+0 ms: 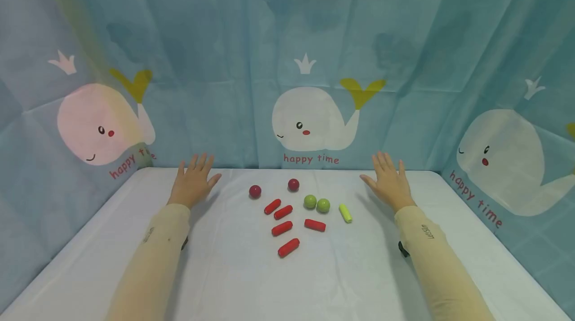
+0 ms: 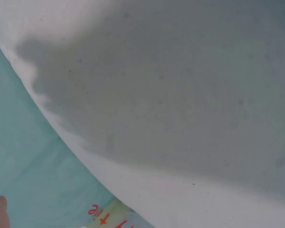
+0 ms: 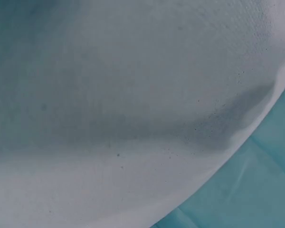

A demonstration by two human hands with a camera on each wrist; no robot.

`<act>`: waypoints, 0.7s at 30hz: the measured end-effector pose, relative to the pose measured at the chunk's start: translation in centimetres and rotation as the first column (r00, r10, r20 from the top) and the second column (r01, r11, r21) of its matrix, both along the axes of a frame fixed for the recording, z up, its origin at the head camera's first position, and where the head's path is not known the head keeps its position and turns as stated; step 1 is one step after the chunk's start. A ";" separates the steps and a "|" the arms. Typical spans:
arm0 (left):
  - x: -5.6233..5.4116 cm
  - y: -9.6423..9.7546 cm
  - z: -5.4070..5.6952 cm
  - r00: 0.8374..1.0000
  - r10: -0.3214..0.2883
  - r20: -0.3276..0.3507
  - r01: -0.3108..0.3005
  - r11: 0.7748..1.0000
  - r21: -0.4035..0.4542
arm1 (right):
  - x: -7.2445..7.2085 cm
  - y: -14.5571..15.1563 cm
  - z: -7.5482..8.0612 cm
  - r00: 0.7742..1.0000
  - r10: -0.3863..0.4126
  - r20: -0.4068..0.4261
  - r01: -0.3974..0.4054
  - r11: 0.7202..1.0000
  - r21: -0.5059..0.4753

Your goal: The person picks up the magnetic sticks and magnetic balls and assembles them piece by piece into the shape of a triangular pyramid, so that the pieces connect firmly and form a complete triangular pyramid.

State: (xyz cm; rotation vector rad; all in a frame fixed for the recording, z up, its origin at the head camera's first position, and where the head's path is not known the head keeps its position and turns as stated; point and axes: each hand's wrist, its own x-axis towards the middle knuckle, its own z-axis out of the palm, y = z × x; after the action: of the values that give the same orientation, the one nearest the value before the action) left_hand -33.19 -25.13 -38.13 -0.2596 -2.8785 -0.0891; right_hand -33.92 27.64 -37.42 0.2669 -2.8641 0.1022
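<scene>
Fingers [image 1: 201, 161] are spread wide on both sides, straight, with nothing held! Left hand [image 1: 193, 183] is stretched toward the far edge of the white table [image 1: 233, 281], by its far left corner; right hand [image 1: 389, 183] is placed likewise by the far right corner. Closest to the left, a dark red ball [image 1: 255, 191] is spotted, another dark red ball [image 1: 293, 184] set nearer the far edge; closest to the right, a yellow-green stick [image 1: 345, 213] is found. Between them, two green balls [image 1: 310, 201] are set side by side, and five red sticks [image 1: 288, 247] are strewn around the middle. Trouble, perhaps: any ball could be rolled to the far edge by a careless brush.
</scene>
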 end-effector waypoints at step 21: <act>-0.4 1.1 0.1 0.998 -0.062 -0.008 0.062 0.998 -0.003 | 1.0 -1.0 1.0 0.997 0.066 0.042 -0.069 0.995 0.074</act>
State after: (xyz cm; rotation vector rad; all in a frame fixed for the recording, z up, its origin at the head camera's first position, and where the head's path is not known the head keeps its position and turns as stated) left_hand -33.55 -23.99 -38.07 -0.3497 -2.8627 -0.0950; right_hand -32.97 26.62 -36.42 0.3813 -2.9027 0.0128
